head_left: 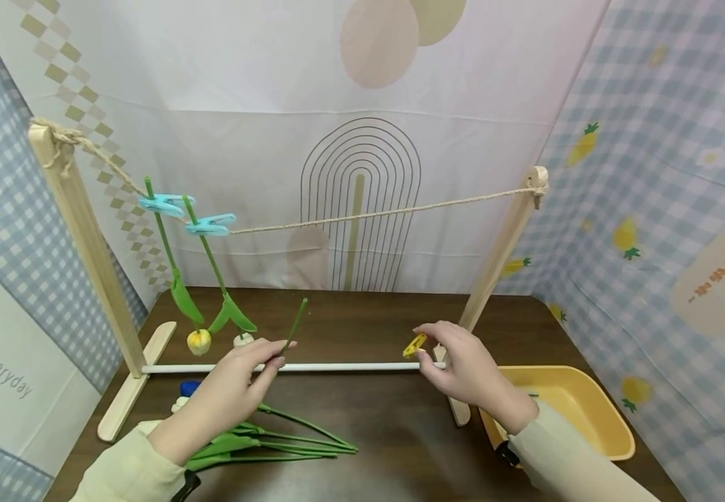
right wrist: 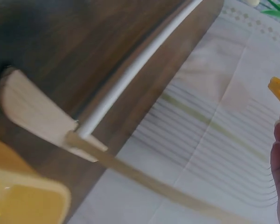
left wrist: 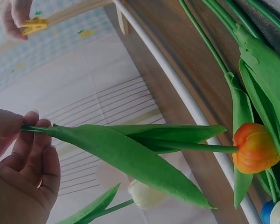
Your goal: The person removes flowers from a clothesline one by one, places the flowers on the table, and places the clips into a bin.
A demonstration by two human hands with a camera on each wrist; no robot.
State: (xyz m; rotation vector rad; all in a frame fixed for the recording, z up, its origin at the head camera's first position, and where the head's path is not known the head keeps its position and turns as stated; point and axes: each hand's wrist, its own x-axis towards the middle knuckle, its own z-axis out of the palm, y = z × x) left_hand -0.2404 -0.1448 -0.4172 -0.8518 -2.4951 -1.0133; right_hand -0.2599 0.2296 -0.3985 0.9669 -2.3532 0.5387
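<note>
My left hand (head_left: 237, 383) pinches the stem of an orange artificial tulip (left wrist: 255, 148); in the left wrist view the flower head hangs away from the fingers, below its green leaves. In the head view the free stem end rises above the fingertips. My right hand (head_left: 463, 366) holds a yellow clothespin (head_left: 415, 345) between thumb and fingertips, near the right post. On the twine (head_left: 369, 216), two blue clothespins (head_left: 210, 224) at the left grip the stems of a yellow tulip (head_left: 199, 341) and a white tulip (head_left: 243, 339), both hanging head down.
A wooden frame with a left post (head_left: 89, 244) and right post (head_left: 500, 258) carries the twine. A white rod (head_left: 356, 367) joins its feet. Several tulips (head_left: 293, 446) lie under my left forearm. A yellow basin (head_left: 588, 411) stands at the right, partly behind my right forearm.
</note>
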